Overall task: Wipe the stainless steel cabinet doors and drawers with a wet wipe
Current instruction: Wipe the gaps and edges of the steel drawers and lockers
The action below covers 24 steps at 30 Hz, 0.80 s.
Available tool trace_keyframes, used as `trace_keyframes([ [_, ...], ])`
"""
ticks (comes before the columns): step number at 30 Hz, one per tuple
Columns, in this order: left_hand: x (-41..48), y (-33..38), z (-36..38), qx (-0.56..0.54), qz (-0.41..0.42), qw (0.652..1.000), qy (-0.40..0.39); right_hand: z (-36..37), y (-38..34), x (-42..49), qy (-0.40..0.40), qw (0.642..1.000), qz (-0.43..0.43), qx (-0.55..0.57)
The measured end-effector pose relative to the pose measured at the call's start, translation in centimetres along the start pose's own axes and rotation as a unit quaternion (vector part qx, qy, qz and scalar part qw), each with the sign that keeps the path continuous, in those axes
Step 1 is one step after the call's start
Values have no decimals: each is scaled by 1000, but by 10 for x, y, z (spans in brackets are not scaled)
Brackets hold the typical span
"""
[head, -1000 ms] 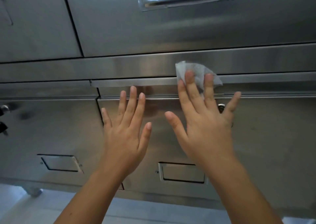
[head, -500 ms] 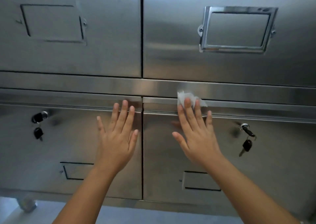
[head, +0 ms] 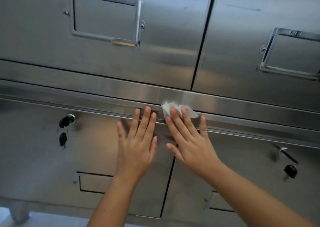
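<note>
white wet wipe (head: 174,107) pressed to the rail (head: 242,108) by the straight-fingered right grip (head: 192,145); left grip (head: 136,150) flat on the door (head: 43,157).

A workplace storeroom of some kind, not a home: a lockable stainless steel cabinet (head: 173,62) with label frames (head: 105,18) and keys (head: 63,139) hanging in its locks (head: 66,120).

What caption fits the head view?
Right hand presses wet wipe on the cabinet rail; left hand flat beside it.
</note>
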<state>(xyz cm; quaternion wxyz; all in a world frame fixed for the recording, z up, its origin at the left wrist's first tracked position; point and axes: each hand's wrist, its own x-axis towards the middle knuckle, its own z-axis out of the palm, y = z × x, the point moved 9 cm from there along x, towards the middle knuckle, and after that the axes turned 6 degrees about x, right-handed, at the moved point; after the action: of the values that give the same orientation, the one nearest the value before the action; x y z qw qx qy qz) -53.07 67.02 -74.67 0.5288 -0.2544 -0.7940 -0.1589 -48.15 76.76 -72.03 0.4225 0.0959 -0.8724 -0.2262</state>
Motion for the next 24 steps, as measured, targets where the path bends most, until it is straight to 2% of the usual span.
trace_keyframes([
  [10,1,-22,-2,-7,-26,1000,17,1,-18,16,-24,991,-108,-74],
  [14,0,-31,-4,-35,-60,997,20,-4,-5,9,-50,986,-133,-92],
  [19,2,-29,-8,-60,-72,995,28,-5,-30,37,-40,984,-147,-87],
  [24,-5,-60,-7,-59,-133,989,17,-3,-44,50,-47,976,-189,-96],
])
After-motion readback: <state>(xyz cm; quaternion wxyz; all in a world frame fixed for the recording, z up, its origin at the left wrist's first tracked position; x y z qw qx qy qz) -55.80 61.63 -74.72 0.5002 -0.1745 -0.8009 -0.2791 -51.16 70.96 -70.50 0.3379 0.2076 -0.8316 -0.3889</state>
